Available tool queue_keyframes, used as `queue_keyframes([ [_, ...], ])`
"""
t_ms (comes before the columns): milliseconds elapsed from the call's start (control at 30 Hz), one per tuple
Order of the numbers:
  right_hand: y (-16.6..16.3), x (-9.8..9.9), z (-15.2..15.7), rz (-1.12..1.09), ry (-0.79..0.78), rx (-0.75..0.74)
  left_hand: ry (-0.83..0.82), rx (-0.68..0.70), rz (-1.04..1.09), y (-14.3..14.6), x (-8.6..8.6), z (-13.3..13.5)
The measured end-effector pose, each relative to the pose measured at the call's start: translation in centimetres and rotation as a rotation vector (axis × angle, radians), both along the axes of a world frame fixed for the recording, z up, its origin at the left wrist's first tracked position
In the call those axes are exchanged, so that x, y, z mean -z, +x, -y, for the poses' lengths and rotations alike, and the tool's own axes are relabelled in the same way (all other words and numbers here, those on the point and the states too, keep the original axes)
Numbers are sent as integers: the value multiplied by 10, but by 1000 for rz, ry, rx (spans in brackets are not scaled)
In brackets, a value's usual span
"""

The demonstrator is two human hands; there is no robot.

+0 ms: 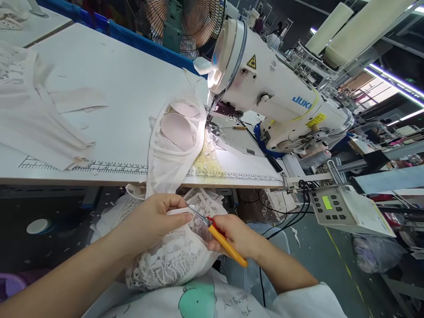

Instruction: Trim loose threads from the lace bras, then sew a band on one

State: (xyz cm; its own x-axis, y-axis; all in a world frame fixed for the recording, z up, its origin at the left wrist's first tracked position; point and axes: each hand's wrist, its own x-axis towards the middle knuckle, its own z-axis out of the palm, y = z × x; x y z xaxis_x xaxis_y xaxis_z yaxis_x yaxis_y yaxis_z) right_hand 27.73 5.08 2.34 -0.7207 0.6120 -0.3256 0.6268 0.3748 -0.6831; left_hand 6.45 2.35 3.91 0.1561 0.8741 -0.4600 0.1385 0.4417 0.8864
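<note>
My left hand (155, 218) is closed in a pinch on a white strap of a lace garment (172, 260) that lies bunched in my lap. My right hand (235, 236) grips yellow-handled thread snips (225, 245), whose metal blades point left at the strap by my left thumb. More of the garment, a white bra with pale pink cups (179, 130), hangs over the table's front edge and reaches up to the needle of the white Juki sewing machine (281, 101).
The white table (126, 84) has a printed ruler along its front edge. Pale fabric pieces (36, 115) lie at its left. Yellowish scraps (208, 161) sit by the needle plate. A control panel (334, 205) hangs at the right, with cables below. A fan (185, 22) stands behind.
</note>
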Motion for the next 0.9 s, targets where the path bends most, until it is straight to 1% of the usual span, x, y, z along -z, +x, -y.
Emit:
queue_keyframes([
  [200, -1, 11, 4, -131, 19, 130, -38, 18, -3, -2, -1, 2],
  [267, 1, 9, 4, -168, 59, 193, -37, 5, 1, -4, -1, 4],
  [333, 2, 2, 6, -229, 98, 227, 26, -24, 29, -7, -1, 5],
  [400, 2, -7, 10, -309, 135, 203, 120, -42, 52, -10, -1, 7],
  [467, -2, -13, 17, -353, 177, 114, 180, -55, 58, -14, -1, 9],
  [567, -10, -14, 25, -338, 246, 1, 144, -85, 104, -19, -1, 15],
  [700, -21, -3, 32, -332, 317, 9, 86, -155, 215, -26, 2, 28],
  [800, -28, 3, 37, -306, 298, 8, 137, -197, 209, -30, 4, 37],
  [900, -35, -3, 42, -322, 213, -74, 201, -219, 127, -40, 3, 52],
])
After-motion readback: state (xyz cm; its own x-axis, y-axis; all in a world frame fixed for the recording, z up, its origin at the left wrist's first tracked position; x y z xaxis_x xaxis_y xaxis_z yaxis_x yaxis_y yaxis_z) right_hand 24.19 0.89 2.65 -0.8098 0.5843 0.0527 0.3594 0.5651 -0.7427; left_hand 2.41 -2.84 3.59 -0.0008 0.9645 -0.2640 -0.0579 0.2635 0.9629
